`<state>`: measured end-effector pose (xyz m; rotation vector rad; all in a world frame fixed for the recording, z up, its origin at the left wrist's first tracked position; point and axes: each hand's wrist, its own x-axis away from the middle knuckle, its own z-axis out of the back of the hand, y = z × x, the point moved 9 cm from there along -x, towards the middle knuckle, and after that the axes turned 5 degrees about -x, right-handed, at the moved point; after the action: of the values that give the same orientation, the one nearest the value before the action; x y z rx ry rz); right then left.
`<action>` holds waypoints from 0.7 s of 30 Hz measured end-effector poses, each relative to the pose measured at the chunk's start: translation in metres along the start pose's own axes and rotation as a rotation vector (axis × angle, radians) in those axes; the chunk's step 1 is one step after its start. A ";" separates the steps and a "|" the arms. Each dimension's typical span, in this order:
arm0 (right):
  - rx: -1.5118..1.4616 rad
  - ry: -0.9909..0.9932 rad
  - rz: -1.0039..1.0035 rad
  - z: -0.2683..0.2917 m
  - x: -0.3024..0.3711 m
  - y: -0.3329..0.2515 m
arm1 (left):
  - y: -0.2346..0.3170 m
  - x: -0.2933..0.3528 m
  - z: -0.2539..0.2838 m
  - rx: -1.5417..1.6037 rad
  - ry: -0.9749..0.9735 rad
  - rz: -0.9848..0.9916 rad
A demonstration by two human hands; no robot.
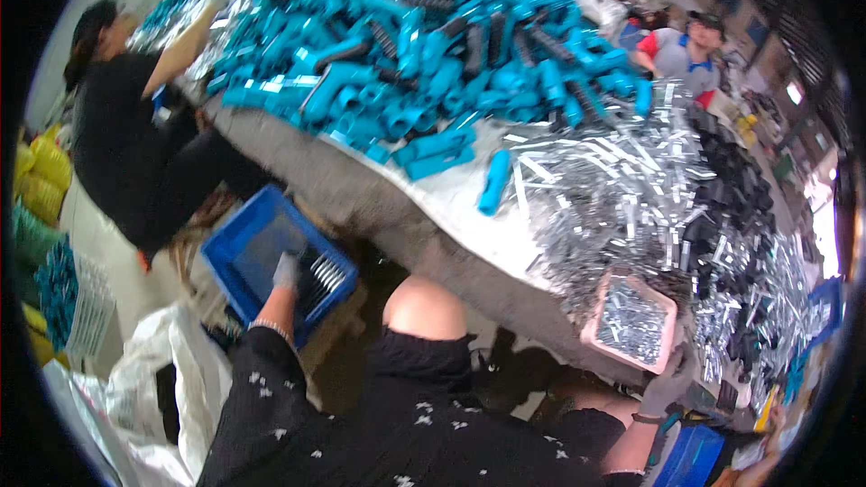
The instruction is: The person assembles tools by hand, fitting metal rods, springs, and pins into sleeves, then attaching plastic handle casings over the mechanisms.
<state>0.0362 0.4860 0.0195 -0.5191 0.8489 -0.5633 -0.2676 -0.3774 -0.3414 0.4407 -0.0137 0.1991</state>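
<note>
My left hand (286, 271), in a light grey glove, reaches into a blue crate (225, 263) at my left. Beside it in the crate lies a row of shiny metal strips (323, 278); the fingers are blurred. My right hand (669, 386), also gloved, grips the near right corner of a pink tub (588, 329). Small silvery metal pieces (631, 320) fill this tub, which rests at the edge of the heaped table. Thin metal strips (613, 189) lie in a broad pile just beyond it.
Teal plastic tool housings (433, 45) are heaped high on the table (361, 185), with black parts (735, 171) at the right. One person (117, 135) sits at the left, another (687, 56) at the far right. A white sack (176, 356) and a blue bin (690, 455) stand near me.
</note>
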 end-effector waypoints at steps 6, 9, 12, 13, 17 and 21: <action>-0.117 0.135 0.031 0.027 0.018 0.003 | 0.104 0.036 0.106 0.123 0.080 0.157; -0.221 0.254 0.008 0.044 0.024 -0.026 | 0.169 0.104 0.201 0.203 0.179 0.049; -0.332 0.223 0.230 0.063 0.049 -0.106 | 0.254 0.187 0.262 0.286 0.160 -0.066; -0.346 0.111 0.368 0.061 0.063 -0.148 | 0.281 0.207 0.265 0.259 0.119 -0.210; -0.577 -0.906 0.440 -0.049 0.118 -0.224 | 0.407 0.281 0.231 0.381 -0.289 -0.566; -0.741 -1.342 0.211 -0.105 0.177 -0.215 | 0.492 0.322 0.172 0.340 -0.482 -0.944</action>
<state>-0.0078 0.1921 -0.0009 -1.2504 -0.2367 0.3725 -0.0425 0.0458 0.0396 0.7793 -0.2422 -0.8484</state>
